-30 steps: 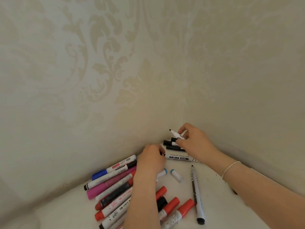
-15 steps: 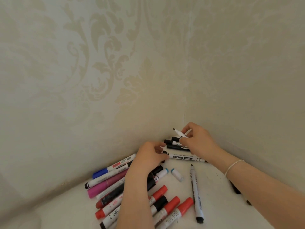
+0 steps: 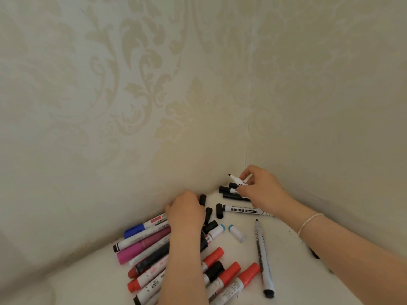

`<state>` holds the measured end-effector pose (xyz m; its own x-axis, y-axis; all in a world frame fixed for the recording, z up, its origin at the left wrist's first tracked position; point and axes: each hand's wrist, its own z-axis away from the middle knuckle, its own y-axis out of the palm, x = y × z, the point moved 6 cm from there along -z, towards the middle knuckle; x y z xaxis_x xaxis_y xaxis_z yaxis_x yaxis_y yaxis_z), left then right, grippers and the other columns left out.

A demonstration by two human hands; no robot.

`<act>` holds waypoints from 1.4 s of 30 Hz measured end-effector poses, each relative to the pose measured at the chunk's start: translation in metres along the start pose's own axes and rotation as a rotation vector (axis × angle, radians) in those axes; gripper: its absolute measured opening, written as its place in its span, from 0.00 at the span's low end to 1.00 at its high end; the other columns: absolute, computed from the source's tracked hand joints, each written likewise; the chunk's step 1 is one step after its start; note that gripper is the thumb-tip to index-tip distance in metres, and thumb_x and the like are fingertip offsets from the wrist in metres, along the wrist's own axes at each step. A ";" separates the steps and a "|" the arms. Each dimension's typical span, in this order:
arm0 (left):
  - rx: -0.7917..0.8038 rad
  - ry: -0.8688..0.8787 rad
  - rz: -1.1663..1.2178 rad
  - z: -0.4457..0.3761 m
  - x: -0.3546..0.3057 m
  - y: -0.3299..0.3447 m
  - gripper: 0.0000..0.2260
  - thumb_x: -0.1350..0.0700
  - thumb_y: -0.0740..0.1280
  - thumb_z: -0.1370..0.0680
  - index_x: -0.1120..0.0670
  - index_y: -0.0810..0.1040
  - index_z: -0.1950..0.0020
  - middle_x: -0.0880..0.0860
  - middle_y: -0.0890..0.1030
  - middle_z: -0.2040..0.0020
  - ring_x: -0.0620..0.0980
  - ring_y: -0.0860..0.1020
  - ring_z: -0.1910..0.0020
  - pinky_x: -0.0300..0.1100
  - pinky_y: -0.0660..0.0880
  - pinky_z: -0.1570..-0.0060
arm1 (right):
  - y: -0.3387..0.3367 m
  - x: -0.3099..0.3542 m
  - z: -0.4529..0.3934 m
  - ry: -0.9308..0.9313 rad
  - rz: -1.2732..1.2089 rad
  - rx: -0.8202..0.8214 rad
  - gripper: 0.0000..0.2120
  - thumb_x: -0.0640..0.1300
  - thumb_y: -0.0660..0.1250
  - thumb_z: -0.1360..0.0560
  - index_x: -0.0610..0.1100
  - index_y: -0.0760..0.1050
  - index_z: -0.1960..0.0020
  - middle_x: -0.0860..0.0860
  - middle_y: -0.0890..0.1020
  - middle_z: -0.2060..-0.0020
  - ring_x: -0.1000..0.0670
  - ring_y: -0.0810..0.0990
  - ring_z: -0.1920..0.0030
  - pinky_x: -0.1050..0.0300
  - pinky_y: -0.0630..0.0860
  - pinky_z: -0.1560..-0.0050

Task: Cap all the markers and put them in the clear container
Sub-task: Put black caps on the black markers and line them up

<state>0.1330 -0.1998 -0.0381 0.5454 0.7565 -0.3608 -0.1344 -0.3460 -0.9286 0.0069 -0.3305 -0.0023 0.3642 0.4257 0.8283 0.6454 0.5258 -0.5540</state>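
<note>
My right hand (image 3: 263, 189) pinches an uncapped white marker (image 3: 236, 180) in the far corner, its black tip pointing left and up. Below it lie two or three black markers (image 3: 229, 190). My left hand (image 3: 186, 211) rests on a pile of markers by the left wall, fingers curled downward and hidden; a black cap (image 3: 203, 199) lies at its fingertips. A labelled white marker (image 3: 242, 210) with a black cap (image 3: 219, 210) lies between my hands. A long uncapped marker (image 3: 263, 256) lies alone at the right. No clear container is in view.
The pile holds a blue-capped marker (image 3: 134, 230), a pink marker (image 3: 141, 247) and several red-capped markers (image 3: 231, 271). A small white cap with a blue ring (image 3: 235, 232) lies loose on the white surface (image 3: 293, 271). Patterned walls close in on the left and right.
My left hand has drawn back left from the labelled marker toward the wall, uncovering loose black caps. My right hand has stayed in the corner, still holding the uncapped marker.
</note>
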 end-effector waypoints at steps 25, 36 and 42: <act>0.260 0.172 0.561 0.003 -0.006 -0.005 0.07 0.57 0.67 0.22 0.45 0.77 0.49 0.47 0.81 0.49 0.44 0.77 0.47 0.39 0.71 0.45 | -0.003 0.003 0.001 0.035 -0.061 0.023 0.07 0.36 0.67 0.27 0.42 0.73 0.50 0.44 0.79 0.64 0.51 0.69 0.77 0.66 0.62 0.82; 0.408 0.190 1.014 0.017 -0.018 -0.018 0.09 0.63 0.68 0.23 0.56 0.83 0.45 0.54 0.86 0.53 0.46 0.84 0.52 0.36 0.76 0.44 | 0.003 0.015 0.017 0.097 -0.343 0.223 0.10 0.41 0.71 0.26 0.34 0.80 0.50 0.47 0.75 0.76 0.56 0.67 0.81 0.66 0.64 0.78; 0.437 0.120 0.950 0.016 -0.019 -0.016 0.04 0.60 0.72 0.25 0.55 0.82 0.51 0.54 0.85 0.53 0.48 0.84 0.53 0.41 0.80 0.49 | 0.003 0.018 0.016 0.121 -0.381 0.206 0.08 0.32 0.71 0.29 0.32 0.79 0.50 0.44 0.81 0.69 0.58 0.78 0.76 0.67 0.64 0.81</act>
<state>0.1119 -0.1993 -0.0175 0.1346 0.2113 -0.9681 -0.8233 -0.5198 -0.2279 0.0044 -0.3097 0.0096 0.2102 0.0904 0.9735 0.6063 0.7690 -0.2024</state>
